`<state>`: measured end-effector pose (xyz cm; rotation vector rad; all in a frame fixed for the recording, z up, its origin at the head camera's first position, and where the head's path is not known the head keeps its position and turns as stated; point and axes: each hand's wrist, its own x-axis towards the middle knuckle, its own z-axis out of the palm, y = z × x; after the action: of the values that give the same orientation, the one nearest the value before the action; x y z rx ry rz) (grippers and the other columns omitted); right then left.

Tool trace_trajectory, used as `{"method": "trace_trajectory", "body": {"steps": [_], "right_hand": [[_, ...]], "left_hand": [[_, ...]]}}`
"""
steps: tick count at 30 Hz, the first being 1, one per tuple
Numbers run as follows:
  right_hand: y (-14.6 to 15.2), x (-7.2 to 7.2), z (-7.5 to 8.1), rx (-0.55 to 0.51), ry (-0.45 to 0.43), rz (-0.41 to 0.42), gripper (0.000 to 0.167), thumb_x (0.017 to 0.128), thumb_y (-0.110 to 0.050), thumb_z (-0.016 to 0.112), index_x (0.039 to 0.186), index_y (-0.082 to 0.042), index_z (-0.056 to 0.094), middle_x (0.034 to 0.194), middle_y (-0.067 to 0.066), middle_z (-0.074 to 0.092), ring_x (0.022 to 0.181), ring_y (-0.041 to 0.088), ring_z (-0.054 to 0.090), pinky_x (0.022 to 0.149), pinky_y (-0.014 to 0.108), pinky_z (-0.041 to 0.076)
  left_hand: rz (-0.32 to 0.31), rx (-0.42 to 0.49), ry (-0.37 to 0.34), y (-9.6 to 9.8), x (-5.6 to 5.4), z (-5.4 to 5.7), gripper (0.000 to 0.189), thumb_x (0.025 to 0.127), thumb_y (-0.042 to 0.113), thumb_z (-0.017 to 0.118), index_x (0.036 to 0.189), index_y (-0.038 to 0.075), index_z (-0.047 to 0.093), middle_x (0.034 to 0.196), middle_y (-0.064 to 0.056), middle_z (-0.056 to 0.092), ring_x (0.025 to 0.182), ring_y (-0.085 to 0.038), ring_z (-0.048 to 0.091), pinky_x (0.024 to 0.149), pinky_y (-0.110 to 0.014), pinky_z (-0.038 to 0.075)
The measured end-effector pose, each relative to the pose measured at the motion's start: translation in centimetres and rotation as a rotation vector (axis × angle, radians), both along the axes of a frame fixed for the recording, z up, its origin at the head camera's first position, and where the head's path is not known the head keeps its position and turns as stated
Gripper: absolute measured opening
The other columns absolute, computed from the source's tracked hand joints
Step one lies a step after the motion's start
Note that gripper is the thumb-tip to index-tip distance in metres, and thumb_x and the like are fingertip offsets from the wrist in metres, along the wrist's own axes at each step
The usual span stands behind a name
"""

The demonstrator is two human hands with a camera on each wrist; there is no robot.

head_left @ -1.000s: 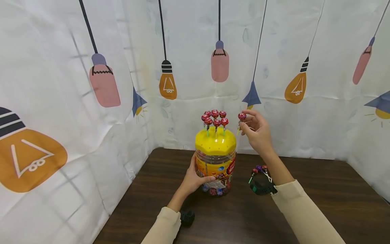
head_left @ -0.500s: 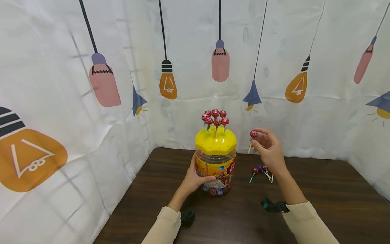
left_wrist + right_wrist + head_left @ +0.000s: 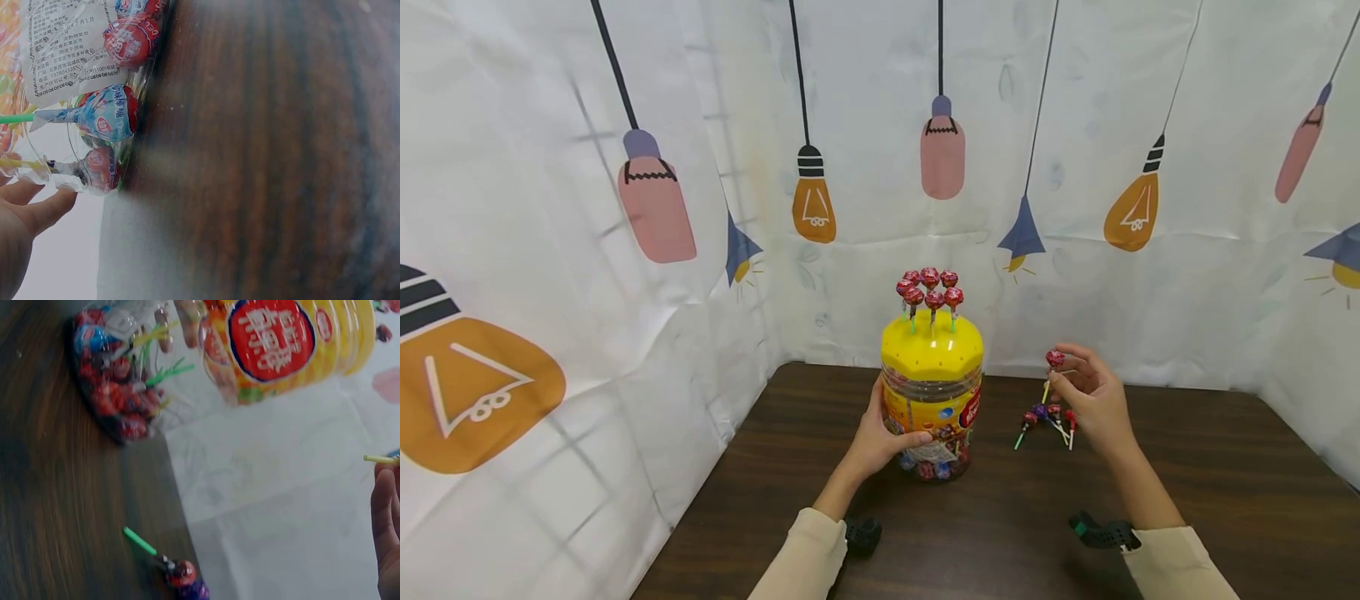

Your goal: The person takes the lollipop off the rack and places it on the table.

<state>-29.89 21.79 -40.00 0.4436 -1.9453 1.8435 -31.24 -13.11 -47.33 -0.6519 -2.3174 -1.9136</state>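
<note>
A red-wrapped lollipop (image 3: 1055, 358) is pointing its yellow stick downward at the right of the head view, and the right hand (image 3: 1097, 400) is pinching it between the thumb and the fingers. The left hand (image 3: 880, 433) is gripping the side of a large candy jar (image 3: 945, 414), which is standing on the desk (image 3: 985, 533) near the centre of the frame. The jar is wearing a yellow printed band. On it, in the right wrist view, a red oval emblem (image 3: 272, 337) is showing big white Chinese characters, too blurred for a sure reading. In the left wrist view, a white label (image 3: 69, 50) is carrying small Chinese print with digits; near its bottom, "电话" and "生产许可证号" are showing. A blue wrapper (image 3: 112, 115) is also bearing white characters. Seven lollipops (image 3: 933, 300) are standing upright in the yellow lid (image 3: 932, 346). Four loose lollipops (image 3: 1028, 419), three red and one purple, are lying right of the jar. The desk is showing dark brown wood grain. Behind it, white sheeting (image 3: 865, 308) is covering the walls, with pink, orange and blue printed lamps (image 3: 942, 158) running across the upper frame.
</note>
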Motion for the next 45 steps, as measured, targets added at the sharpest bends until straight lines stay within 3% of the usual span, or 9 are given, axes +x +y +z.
{"method": "trace_trajectory", "body": {"steps": [12, 21, 24, 34, 45], "right_hand": [[3.2, -0.4, -0.8, -0.052, -0.012, 0.019, 0.045, 0.095, 0.007, 0.065, 0.136, -0.01, 0.061, 0.1, -0.005, 0.068, 0.078, 0.007, 0.069, 0.066, 0.02, 0.059], [6.1, -1.0, -1.7, -0.126, -0.029, 0.007, 0.047, 0.093, 0.009, 0.067, 0.135, -0.013, 0.062, 0.099, -0.004, 0.068, 0.079, 0.006, 0.07, 0.066, 0.02, 0.06], [6.6, -1.2, -2.1, -0.138, -0.041, 0.015, 0.048, 0.093, 0.011, 0.066, 0.133, -0.014, 0.063, 0.097, -0.003, 0.069, 0.078, 0.007, 0.07, 0.066, 0.02, 0.06], [8.2, -1.8, -4.2, -0.032, -0.156, 0.018, 0.051, 0.094, 0.009, 0.066, 0.131, -0.025, 0.061, 0.095, -0.009, 0.065, 0.076, 0.004, 0.068, 0.065, 0.019, 0.059], [9.4, -2.3, -6.2, 0.082, -0.23, 0.041, 0.047, 0.095, 0.004, 0.067, 0.13, -0.026, 0.058, 0.094, -0.008, 0.063, 0.079, 0.005, 0.069, 0.068, 0.024, 0.062]], "left_hand": [[-0.004, 0.01, 0.011, 0.1, -0.1, 0.0, 0.114, 0.081, 0.037, 0.088, 0.159, 0.049, 0.006, 0.156, 0.005, 0.043, 0.141, -0.02, 0.048, 0.119, -0.052, 0.04], [-0.013, 0.027, 0.016, -0.1, 0.0, 0.1, 0.118, 0.081, 0.032, 0.089, 0.162, 0.041, 0.004, 0.159, 0.0, 0.041, 0.142, -0.025, 0.047, 0.12, -0.055, 0.039], [-0.01, 0.015, 0.016, -0.2, 0.0, 0.0, 0.116, 0.081, 0.034, 0.089, 0.162, 0.044, 0.005, 0.158, 0.001, 0.042, 0.142, -0.023, 0.047, 0.119, -0.054, 0.039], [-0.009, 0.012, 0.015, -0.2, -0.2, -0.3, 0.113, 0.082, 0.035, 0.088, 0.159, 0.05, 0.006, 0.156, 0.006, 0.042, 0.14, -0.02, 0.049, 0.118, -0.051, 0.042], [-0.009, 0.003, 0.026, 0.0, -0.2, -0.2, 0.113, 0.082, 0.039, 0.087, 0.16, 0.048, 0.006, 0.156, 0.005, 0.043, 0.14, -0.021, 0.049, 0.119, -0.052, 0.041]]}}
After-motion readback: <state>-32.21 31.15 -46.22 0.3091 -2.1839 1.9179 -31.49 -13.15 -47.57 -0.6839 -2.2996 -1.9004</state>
